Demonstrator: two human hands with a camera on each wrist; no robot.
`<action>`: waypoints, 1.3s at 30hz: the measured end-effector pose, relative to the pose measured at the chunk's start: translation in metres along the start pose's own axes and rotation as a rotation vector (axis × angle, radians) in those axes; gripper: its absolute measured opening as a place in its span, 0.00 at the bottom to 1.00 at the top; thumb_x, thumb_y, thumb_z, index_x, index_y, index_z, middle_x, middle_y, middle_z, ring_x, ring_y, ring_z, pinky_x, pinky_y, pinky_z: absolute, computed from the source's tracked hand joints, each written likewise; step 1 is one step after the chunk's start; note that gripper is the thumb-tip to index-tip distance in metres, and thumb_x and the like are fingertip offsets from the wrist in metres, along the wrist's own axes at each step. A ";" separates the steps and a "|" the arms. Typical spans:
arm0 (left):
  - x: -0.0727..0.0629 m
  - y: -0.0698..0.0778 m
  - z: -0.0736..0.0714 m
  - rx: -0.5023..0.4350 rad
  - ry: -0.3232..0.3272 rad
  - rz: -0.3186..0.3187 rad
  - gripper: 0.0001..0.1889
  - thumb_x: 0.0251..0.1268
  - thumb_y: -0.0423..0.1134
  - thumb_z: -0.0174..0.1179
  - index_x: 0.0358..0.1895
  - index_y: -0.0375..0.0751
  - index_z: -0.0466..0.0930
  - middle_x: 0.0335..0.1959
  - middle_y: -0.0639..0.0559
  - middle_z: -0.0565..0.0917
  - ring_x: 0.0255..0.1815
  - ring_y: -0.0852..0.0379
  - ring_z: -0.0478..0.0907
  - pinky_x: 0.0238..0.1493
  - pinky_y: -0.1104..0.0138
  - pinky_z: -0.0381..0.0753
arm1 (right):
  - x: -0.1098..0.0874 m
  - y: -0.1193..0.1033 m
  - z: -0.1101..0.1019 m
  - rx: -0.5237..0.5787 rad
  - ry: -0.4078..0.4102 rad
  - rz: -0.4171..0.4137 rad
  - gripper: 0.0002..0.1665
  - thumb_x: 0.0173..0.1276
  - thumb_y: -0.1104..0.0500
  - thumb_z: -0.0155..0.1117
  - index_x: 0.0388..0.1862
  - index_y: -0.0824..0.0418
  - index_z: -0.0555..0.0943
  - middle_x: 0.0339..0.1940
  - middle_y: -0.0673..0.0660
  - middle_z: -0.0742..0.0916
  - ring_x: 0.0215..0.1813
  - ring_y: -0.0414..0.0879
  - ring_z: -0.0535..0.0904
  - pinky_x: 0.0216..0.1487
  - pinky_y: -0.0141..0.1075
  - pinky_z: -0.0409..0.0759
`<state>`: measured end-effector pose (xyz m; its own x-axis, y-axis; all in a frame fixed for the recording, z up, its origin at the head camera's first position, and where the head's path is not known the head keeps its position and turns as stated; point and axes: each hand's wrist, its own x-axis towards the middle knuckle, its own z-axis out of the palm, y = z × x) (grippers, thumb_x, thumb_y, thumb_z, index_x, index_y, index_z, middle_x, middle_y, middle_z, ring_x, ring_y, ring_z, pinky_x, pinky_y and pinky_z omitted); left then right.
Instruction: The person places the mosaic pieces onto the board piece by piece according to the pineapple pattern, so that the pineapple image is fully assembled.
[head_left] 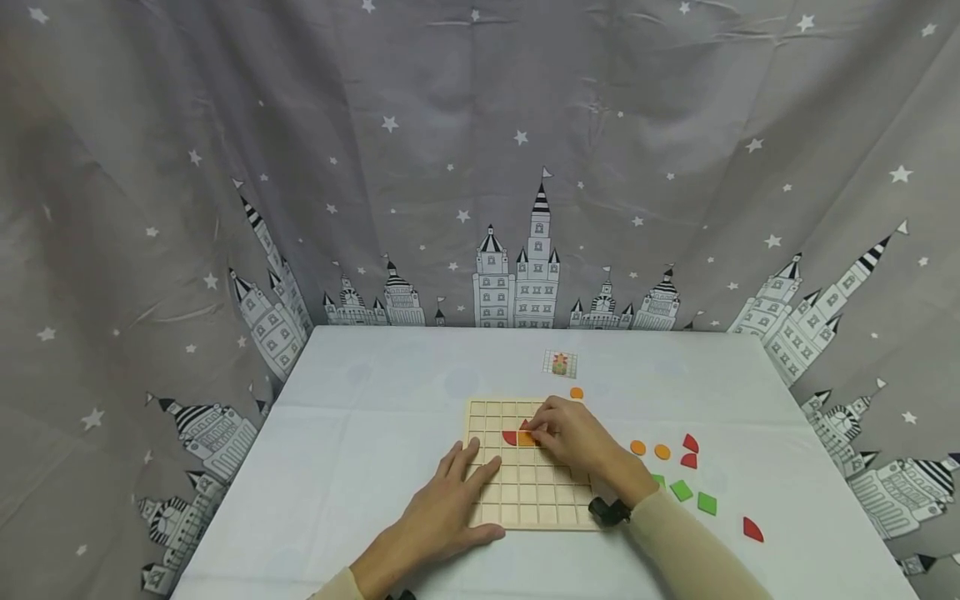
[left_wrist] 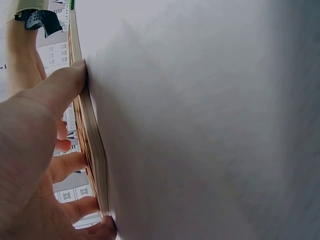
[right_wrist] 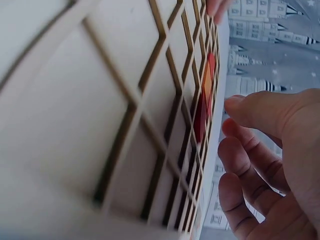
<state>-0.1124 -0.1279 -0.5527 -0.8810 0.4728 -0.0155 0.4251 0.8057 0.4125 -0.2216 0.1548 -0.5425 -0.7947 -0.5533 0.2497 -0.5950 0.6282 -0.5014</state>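
Observation:
A pale wooden grid board (head_left: 529, 496) lies on the white table. My left hand (head_left: 448, 504) is spread over its near left part, with the thumb (left_wrist: 72, 80) against the board's edge. In the grid sit a red quarter-circle piece (head_left: 510, 437), an orange piece (head_left: 527, 438) beside it and a red piece (head_left: 525, 424) just above. My right hand (head_left: 573, 437) is over the board with its fingertips close to these pieces and partly covering them. In the right wrist view its fingers (right_wrist: 234, 155) are loosely bent, and nothing shows between thumb and index finger.
Right of the board lie orange discs (head_left: 662, 452), red quarter-circle pieces (head_left: 689, 460) and green squares (head_left: 707, 502). Another red piece (head_left: 753, 529) lies farther right. Behind the board are an orange disc (head_left: 576, 392) and a small picture card (head_left: 560, 363). A grey curtain (head_left: 420, 183) hangs behind.

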 end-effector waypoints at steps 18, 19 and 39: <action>-0.004 -0.004 -0.006 -0.068 -0.020 -0.001 0.54 0.67 0.69 0.82 0.91 0.49 0.73 0.96 0.32 0.62 0.95 0.23 0.61 0.73 0.30 0.86 | -0.057 0.040 -0.042 -0.041 0.030 0.273 0.13 0.77 0.59 0.84 0.57 0.52 0.97 0.53 0.47 0.92 0.50 0.42 0.83 0.52 0.36 0.86; -0.004 -0.005 -0.006 -0.065 -0.019 0.000 0.54 0.67 0.69 0.82 0.91 0.49 0.72 0.96 0.32 0.62 0.95 0.24 0.61 0.73 0.30 0.86 | -0.061 0.043 -0.044 -0.042 0.026 0.279 0.13 0.76 0.59 0.85 0.58 0.52 0.97 0.53 0.47 0.92 0.50 0.42 0.83 0.51 0.35 0.86; -0.004 -0.005 -0.005 -0.059 -0.018 0.008 0.53 0.68 0.68 0.81 0.91 0.50 0.72 0.96 0.32 0.61 0.95 0.24 0.60 0.70 0.31 0.88 | -0.109 0.084 -0.075 -0.083 -0.060 0.426 0.27 0.70 0.52 0.90 0.65 0.58 0.94 0.52 0.52 0.91 0.47 0.44 0.79 0.46 0.32 0.81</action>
<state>-0.1121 -0.1354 -0.5500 -0.8735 0.4859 -0.0284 0.4185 0.7796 0.4660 -0.1945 0.3089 -0.5494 -0.9643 -0.2645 -0.0143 -0.2254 0.8477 -0.4802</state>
